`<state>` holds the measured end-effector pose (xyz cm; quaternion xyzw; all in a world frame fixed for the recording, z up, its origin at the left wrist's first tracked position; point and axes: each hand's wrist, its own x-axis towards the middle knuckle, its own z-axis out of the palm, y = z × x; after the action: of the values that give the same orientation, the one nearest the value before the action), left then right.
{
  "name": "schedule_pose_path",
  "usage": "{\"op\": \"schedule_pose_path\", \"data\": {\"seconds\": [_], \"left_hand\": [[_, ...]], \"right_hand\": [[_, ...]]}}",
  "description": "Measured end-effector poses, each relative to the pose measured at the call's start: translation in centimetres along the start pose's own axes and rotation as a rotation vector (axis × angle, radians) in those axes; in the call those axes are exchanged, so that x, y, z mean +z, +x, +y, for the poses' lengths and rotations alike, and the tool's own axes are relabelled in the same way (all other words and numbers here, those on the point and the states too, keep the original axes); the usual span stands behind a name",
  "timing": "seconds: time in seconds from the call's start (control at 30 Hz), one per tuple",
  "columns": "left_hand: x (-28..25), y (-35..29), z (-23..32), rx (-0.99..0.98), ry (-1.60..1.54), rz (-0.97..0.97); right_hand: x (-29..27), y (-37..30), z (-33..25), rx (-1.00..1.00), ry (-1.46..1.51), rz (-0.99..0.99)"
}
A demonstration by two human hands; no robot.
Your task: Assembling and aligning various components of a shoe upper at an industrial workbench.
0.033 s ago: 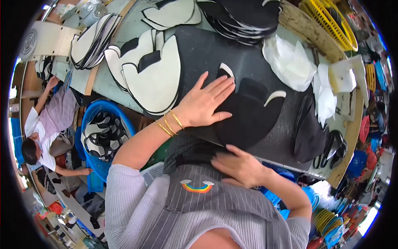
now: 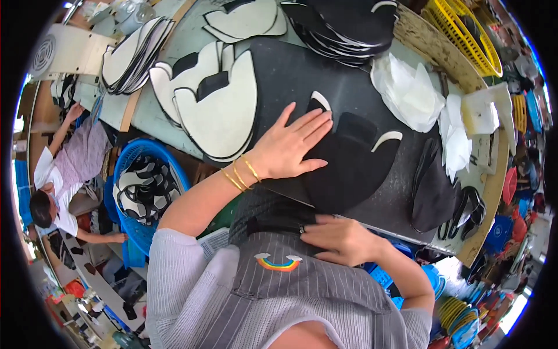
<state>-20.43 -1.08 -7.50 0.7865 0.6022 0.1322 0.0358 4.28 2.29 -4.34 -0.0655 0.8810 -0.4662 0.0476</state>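
Observation:
My left hand (image 2: 290, 145), with gold bangles on the wrist, lies flat with fingers spread on a black cut fabric piece (image 2: 349, 168). That piece has white crescent edges and rests on a black mat (image 2: 290, 75) on the worktable. My right hand (image 2: 343, 238) is lower down, at the table's near edge. It rests with loose fingers on my grey striped apron (image 2: 273, 215) and holds nothing.
Stacks of white-and-black cut pieces (image 2: 218, 110) lie left of the mat, and dark ones (image 2: 349, 23) lie behind it. White plastic bags (image 2: 407, 87) and black scissors (image 2: 465, 215) are on the right. A blue basket (image 2: 139, 192) stands below the table and a yellow basket (image 2: 465, 35) far right. Another person (image 2: 64, 174) sits at left.

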Motion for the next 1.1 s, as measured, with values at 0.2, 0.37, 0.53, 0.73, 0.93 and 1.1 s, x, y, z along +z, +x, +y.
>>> {"op": "schedule_pose_path", "data": {"seconds": [0.2, 0.37, 0.53, 0.73, 0.93, 1.1], "left_hand": [[-0.8, -3.0, 1.5, -0.094, -0.166, 0.236], [-2.4, -12.2, -1.8, -0.593, -0.047, 0.337], [-3.2, -13.4, -3.6, -0.475, -0.191, 0.37], [-3.9, -11.5, -2.8, -0.343, -0.018, 0.207], [-3.6, -11.4, -4.3, -0.752, -0.216, 0.332], [-5.9, -12.6, -10.3, -0.816, -0.305, 0.938]], "right_hand": [[-2.1, 2.5, 2.6, 0.498, -0.757, 0.319], [-2.5, 2.8, 2.0, 0.434, -0.447, 0.421], [-2.8, 10.4, -1.3, 0.239, -0.276, 0.556], [-1.3, 15.3, -0.5, 0.226, -0.241, 0.693], [0.9, 20.6, 0.3, 0.067, -0.265, 0.67], [2.9, 22.3, 1.3, 0.175, -1.0, 0.394]]}}
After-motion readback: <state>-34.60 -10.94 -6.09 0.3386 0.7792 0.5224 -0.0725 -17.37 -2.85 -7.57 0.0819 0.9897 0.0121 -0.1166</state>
